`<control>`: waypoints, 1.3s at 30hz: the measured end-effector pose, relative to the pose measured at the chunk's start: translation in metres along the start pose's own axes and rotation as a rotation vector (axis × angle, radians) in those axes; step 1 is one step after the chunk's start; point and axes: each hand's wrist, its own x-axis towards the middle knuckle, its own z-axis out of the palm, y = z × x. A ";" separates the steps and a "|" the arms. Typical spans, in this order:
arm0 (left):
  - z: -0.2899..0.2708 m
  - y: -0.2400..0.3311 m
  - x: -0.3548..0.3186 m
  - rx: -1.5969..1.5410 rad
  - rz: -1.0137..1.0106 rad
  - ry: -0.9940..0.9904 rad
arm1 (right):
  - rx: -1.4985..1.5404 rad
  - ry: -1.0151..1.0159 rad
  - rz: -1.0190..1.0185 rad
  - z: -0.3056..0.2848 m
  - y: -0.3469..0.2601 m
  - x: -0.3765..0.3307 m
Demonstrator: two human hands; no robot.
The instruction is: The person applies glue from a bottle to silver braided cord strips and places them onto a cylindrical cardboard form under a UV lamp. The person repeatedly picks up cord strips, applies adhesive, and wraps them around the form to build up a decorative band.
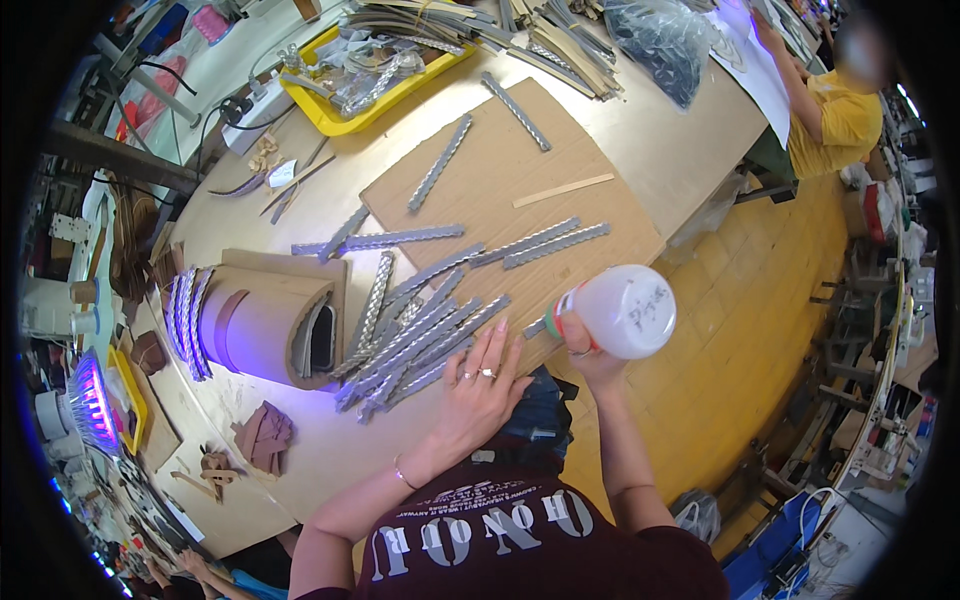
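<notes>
My right hand (594, 362) grips a translucent white squeeze bottle (628, 315) by its neck end. The bottle is tipped over, its base up and its nozzle end pointing left at the cardboard's near edge. My left hand (484, 392) lies with fingers outstretched at the right ends of a pile of grey and silver braided strips (425, 340). Whether the fingertips press on a strip is hard to tell. More braided strips (540, 243) lie spread on a flat cardboard sheet (590, 150), beside a thin tan strip (563, 190).
Left of the pile stands a curved cardboard form (265, 320) with braided strips over its far end. A yellow tray (345, 115) of wrapped pieces and bundled strips (560, 50) sit at the back. Brown scraps (265, 437) lie front left. A person in yellow (835, 125) works at the far right.
</notes>
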 end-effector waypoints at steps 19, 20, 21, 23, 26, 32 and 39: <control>0.001 0.002 0.002 0.303 0.094 -0.005 | -0.126 -0.128 -0.175 -0.005 0.016 -0.006; 0.001 0.003 0.002 0.302 0.088 -0.024 | -0.095 -0.062 -0.083 -0.009 0.019 -0.002; -0.001 0.003 0.002 0.337 0.105 -0.016 | -0.044 0.040 -0.031 -0.012 0.024 0.007; -0.006 0.005 0.005 0.377 0.116 -0.041 | 0.007 0.216 -0.005 -0.019 0.035 0.033; -0.020 0.011 0.015 0.315 0.104 -0.044 | 0.177 0.470 0.041 -0.034 0.060 0.089; -0.063 -0.001 0.079 0.063 0.212 -0.042 | 1.233 0.557 0.547 -0.062 0.122 0.211; -0.035 -0.070 0.316 0.359 0.274 -0.184 | 1.177 0.532 0.473 -0.051 0.148 0.233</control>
